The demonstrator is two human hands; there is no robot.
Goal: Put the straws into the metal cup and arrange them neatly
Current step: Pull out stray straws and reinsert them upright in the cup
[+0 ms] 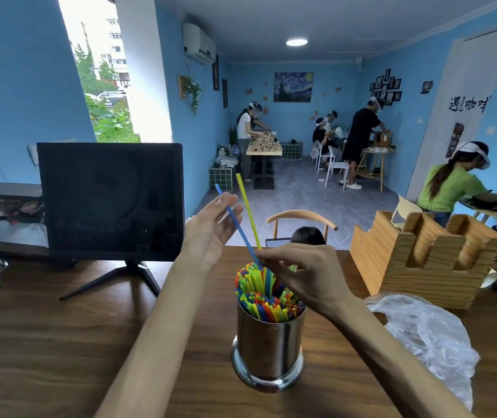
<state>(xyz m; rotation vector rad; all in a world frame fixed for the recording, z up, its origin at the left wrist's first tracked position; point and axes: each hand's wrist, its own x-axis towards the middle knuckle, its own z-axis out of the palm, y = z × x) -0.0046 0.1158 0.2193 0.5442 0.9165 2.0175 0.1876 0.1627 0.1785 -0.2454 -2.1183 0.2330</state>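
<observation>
the metal cup (268, 342) stands on the table (60, 342) at six o'clock, packed with bright mixed-colour straws (266, 300). the right hand (298, 276) pinches a blue straw (235, 224) and a yellow straw (248, 211) just above the bundle, probably to feed them in. at eleven o'clock, the left hand (211, 227) is open, fingers loosely steadying the blue one.

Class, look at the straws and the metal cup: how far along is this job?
Mostly done: the metal cup is packed with straws. In hand: the right hand pinches a blue straw and a yellow straw; the left hand steadies them. Left: seat both, level the tops.
</observation>
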